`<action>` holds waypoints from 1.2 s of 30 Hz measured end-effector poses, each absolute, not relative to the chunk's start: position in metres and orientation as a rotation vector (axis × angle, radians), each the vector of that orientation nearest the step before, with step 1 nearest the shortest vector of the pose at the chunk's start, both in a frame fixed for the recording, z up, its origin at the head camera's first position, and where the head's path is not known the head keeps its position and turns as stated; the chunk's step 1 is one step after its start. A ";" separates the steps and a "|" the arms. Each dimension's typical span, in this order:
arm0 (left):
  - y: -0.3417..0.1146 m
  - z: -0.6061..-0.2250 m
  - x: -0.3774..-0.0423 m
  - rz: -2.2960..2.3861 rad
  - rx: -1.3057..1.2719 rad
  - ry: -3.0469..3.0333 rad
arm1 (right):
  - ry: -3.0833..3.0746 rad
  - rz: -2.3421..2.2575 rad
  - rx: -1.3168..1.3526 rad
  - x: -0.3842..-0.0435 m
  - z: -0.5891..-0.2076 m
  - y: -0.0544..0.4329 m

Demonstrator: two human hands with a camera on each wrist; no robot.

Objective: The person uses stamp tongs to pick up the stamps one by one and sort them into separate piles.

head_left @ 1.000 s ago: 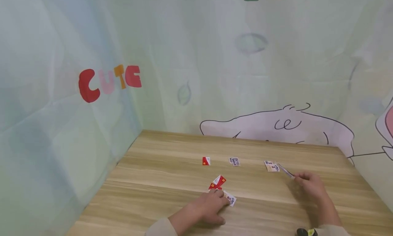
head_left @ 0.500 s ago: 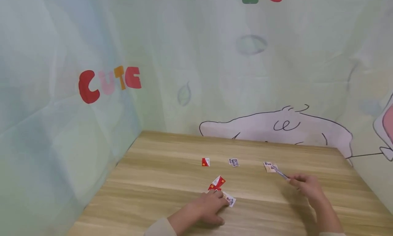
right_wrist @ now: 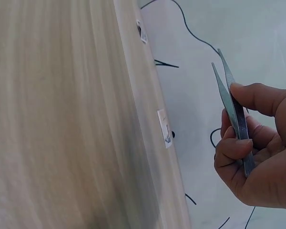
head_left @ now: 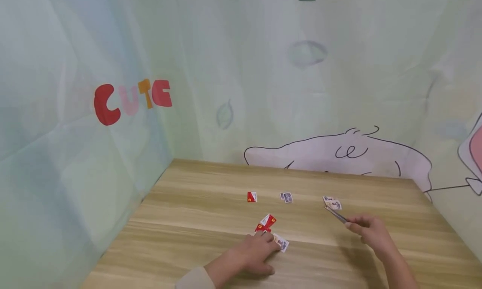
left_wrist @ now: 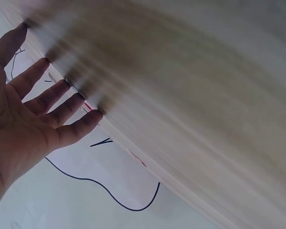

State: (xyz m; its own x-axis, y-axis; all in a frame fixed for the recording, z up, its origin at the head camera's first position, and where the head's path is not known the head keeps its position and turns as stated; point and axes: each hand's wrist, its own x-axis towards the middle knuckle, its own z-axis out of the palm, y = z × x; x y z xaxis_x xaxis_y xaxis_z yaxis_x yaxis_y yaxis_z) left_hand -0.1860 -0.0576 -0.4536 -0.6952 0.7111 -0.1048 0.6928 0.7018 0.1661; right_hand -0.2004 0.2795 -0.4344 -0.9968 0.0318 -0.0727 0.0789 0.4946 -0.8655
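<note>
My right hand point(head_left: 370, 234) pinches a pair of metal tweezers point(right_wrist: 236, 114). In the right wrist view their tips stand apart with nothing between them. From the head view, the tips overlap the front left corner of the pale picture stamps point(head_left: 333, 203) at the back right. My left hand point(head_left: 256, 253) lies with fingers spread, fingertips on the table point(head_left: 196, 222). Next to those fingers are several red-and-white stamps point(head_left: 266, 223), partly hidden by the hand, and a pale picture stamp point(head_left: 281, 243).
Toward the back of the table lie a single red-and-white stamp point(head_left: 252, 197) and two overlapping dark grey stamps point(head_left: 287, 197). A printed cloth point(head_left: 226, 71) hangs behind the table and along its left side.
My right hand has moved a little left, carrying the tweezer tips from the right side of the pale stamps to their front left corner. My left hand has stayed put.
</note>
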 end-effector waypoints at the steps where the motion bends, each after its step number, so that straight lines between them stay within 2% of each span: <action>1: -0.058 -0.453 -0.186 0.175 1.141 2.744 | 2.676 -1.553 0.094 -0.199 -0.433 0.278; 20: -0.059 -0.451 -0.187 0.161 1.185 2.760 | 2.613 -1.600 0.005 -0.193 -0.439 0.252; 36: -0.061 -0.455 -0.189 0.155 1.217 2.767 | 2.527 -1.531 -0.341 -0.189 -0.446 0.243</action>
State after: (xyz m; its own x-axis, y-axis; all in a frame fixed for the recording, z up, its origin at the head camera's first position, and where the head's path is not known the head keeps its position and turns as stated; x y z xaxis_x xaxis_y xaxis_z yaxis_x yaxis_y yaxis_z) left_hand -0.1891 -0.0608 -0.4546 -0.6710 0.7387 -0.0634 0.7270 0.6723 0.1394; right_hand -0.1888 0.2433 -0.4458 -0.9600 -0.2790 -0.0240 -0.1079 0.4476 -0.8877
